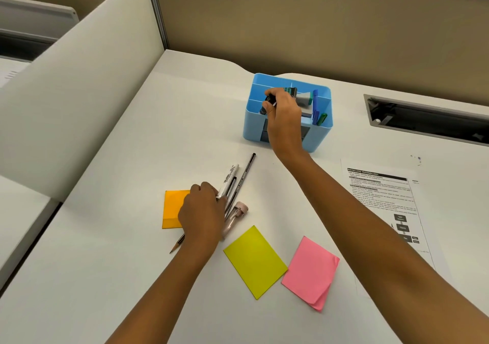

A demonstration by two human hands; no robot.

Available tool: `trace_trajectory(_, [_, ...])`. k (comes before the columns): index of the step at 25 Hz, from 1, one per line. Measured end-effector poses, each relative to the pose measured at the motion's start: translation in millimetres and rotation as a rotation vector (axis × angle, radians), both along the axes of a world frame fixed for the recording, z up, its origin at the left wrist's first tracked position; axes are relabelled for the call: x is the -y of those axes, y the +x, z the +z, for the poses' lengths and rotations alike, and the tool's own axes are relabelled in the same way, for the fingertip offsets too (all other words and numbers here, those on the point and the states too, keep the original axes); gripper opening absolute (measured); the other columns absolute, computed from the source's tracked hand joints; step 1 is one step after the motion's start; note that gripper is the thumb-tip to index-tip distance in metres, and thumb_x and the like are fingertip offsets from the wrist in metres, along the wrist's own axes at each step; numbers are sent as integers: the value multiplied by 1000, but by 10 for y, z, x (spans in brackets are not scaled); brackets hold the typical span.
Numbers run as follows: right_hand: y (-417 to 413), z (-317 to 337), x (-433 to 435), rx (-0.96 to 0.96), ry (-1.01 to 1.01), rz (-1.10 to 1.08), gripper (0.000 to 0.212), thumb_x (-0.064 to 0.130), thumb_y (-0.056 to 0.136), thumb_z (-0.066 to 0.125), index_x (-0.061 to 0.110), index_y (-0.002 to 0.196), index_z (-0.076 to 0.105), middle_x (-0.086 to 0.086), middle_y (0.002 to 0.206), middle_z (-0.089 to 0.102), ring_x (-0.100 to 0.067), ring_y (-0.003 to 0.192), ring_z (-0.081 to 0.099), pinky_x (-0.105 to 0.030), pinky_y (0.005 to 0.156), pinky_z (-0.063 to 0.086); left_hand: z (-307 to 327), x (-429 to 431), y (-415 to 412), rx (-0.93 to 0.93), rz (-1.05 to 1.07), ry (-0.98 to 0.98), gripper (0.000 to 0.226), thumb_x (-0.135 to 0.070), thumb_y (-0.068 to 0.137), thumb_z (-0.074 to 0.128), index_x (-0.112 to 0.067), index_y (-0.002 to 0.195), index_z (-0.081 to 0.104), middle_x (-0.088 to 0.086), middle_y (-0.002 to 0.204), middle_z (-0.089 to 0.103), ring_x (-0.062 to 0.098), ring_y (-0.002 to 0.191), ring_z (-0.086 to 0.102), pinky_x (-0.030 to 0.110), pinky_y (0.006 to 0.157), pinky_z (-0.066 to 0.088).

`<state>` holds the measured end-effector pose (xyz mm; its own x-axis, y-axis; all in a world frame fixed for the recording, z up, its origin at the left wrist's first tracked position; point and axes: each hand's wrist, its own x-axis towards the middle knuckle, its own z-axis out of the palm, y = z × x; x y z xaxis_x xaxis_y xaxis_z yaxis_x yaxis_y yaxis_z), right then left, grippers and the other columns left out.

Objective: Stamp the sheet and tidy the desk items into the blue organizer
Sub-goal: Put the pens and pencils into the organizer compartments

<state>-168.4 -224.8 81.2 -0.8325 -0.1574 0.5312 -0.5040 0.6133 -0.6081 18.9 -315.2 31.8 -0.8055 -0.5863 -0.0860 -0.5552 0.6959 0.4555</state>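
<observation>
The blue organizer (255, 128) stands at the back of the white desk. My right hand (284, 111) is over it, fingers curled round a dark marker (267, 103) that points down into a front compartment. Blue and green pens (318, 116) stand at its right side. My left hand (202, 211) lies on a bundle of pens, gripping a white marker (229, 177); a black pen (244, 174), a pencil (176, 245) and a pinkish clear tube (238, 212) lie beside it. The printed sheet (383, 203) lies at the right.
Orange (172, 206), yellow (255, 261) and pink (309, 272) sticky-note pads lie near the front of the desk. A cable slot (423, 121) opens in the desk at the back right. A white partition (79, 92) rises at the left.
</observation>
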Motion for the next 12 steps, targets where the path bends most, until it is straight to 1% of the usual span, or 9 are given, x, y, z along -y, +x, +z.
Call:
trace_trajectory(4, [-7,3,-11,48,48,-6,26,11,93,55,3,118,57,-15,115,62,-25,109,56,-34,95,48,20,66,27,-14,19,9,24,-33,92,54,-14,105,58,7,105,59,25,96,56,33,62,39])
trace_trajectory(6, [30,10,-38,11,31,-40,29,10,91,58,4,119,57,-15,117,62,-26,111,56,-35,97,48,65,96,44,-65,57,104,23,-34,92,54,-14,104,59,5,102,60,25,94,56,35,65,43])
trace_trajectory(8, [126,16,-86,-72,-18,-77,30,9,89,61,2,118,58,-16,116,63,-28,110,58,-38,95,51,133,138,28,-133,109,309,19,-32,92,55,-16,102,60,1,98,61,22,92,57,32,68,41])
trace_trajectory(9, [213,18,-108,-93,-51,-82,28,9,89,61,2,116,58,-16,115,63,-28,110,58,-39,94,52,169,162,-1,-163,129,442,17,-31,93,55,-16,101,60,0,97,61,19,89,58,29,68,40])
trace_trajectory(10, [333,18,-129,-96,-81,-74,26,9,89,61,1,114,59,-16,113,63,-27,109,59,-38,93,52,215,180,-37,-188,146,605,15,-29,94,54,-17,100,60,1,96,62,17,84,57,28,67,40])
trace_trajectory(12, [638,-7,-171,-47,-129,-8,22,9,90,61,2,111,60,-13,108,62,-21,101,59,-31,86,53,328,186,-117,-241,197,997,15,-25,96,51,-15,99,62,3,96,62,13,74,54,23,57,39])
